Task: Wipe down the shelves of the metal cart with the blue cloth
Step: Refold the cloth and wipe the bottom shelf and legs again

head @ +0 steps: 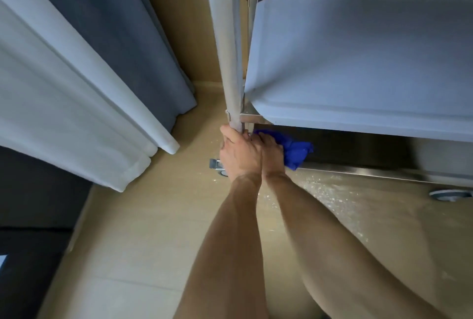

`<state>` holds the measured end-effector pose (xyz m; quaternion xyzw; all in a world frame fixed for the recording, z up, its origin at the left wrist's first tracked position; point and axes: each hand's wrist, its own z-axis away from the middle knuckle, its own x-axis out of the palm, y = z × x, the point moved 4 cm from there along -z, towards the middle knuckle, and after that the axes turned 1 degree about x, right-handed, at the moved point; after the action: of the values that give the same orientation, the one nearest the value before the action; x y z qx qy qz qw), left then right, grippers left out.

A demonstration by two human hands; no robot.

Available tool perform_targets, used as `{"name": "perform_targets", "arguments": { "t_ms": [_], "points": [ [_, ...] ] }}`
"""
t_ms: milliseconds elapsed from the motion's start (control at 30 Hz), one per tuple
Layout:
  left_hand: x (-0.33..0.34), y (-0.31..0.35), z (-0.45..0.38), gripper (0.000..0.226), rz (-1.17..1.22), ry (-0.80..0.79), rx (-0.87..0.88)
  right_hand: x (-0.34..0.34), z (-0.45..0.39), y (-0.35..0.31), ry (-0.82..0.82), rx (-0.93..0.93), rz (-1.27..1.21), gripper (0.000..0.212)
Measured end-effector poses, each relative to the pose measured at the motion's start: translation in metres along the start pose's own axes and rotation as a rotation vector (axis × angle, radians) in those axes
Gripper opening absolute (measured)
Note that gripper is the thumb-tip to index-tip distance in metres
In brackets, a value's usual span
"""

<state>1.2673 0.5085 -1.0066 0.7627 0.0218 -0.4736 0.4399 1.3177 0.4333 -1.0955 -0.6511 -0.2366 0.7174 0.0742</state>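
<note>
The right hand (271,152) presses the cloth (294,151) on the low shelf (358,168), which runs off right; the left hand (239,156) grips the post (229,62)

Upper shelf (358,62) hides most of lower shelf (384,168).

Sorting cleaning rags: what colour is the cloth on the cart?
Solid blue cloth, seen in the head view.
</note>
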Motion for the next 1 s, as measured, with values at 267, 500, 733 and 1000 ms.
{"name": "perform_targets", "arguments": {
  "t_ms": [267, 500, 733, 1000],
  "points": [
    [-0.039, 0.006, 0.017, 0.027, -0.125, -0.514, -0.114, -0.024, 0.161, 0.03, -0.395, 0.208, -0.041, 0.06],
    [-0.091, -0.03, 0.126, 0.035, -0.049, -0.712, -0.281, -0.118, 0.243, 0.033, -0.186, 0.756, -0.833, 0.035],
    [-0.137, -0.012, 0.213, 0.029, -0.023, -0.715, -0.226, -0.192, 0.291, 0.027, 0.088, 0.707, -1.086, 0.032],
    [-0.123, 0.036, 0.23, 0.042, 0.024, -0.656, -0.184, -0.186, 0.338, 0.101, 0.21, 0.911, -1.357, 0.029]
  ]
}}
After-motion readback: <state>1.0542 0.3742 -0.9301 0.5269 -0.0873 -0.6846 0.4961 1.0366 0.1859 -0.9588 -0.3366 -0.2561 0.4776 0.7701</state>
